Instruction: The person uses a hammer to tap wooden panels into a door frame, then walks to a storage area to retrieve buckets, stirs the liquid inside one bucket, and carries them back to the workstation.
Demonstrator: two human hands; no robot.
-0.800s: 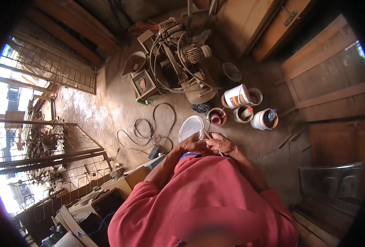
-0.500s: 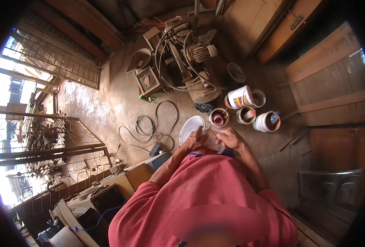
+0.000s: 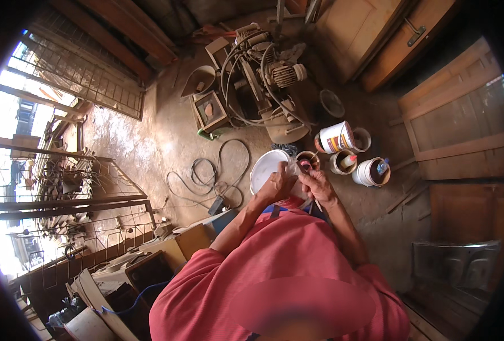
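Note:
In front of my body, a round white basin or bucket (image 3: 261,169) sits with my left hand (image 3: 279,184) over its right rim. My left hand's fingers are bent and close together, and what they pinch is hidden. Beside it, my right hand (image 3: 318,186) is closed around a slim, stick-like tool whose brown end (image 3: 305,164) points away from me. Its exact kind is too small to tell. Pale, see-through material, perhaps plastic, shows between the two hands. Just beyond my right hand stands a small pot (image 3: 311,156) with red inside.
Several paint buckets stand to the right, one a white bucket (image 3: 336,137) lying tilted. Ahead is a dusty compressor-like machine (image 3: 280,77) with hoses. A black cable (image 3: 218,165) loops over the floor on the left, near a metal grille. Wooden doors (image 3: 462,113) lean at the right.
My right hand has turned and the brown tool now points away from me, where before it lay across toward my left hand. My left hand has shifted slightly right; the view has also shifted.

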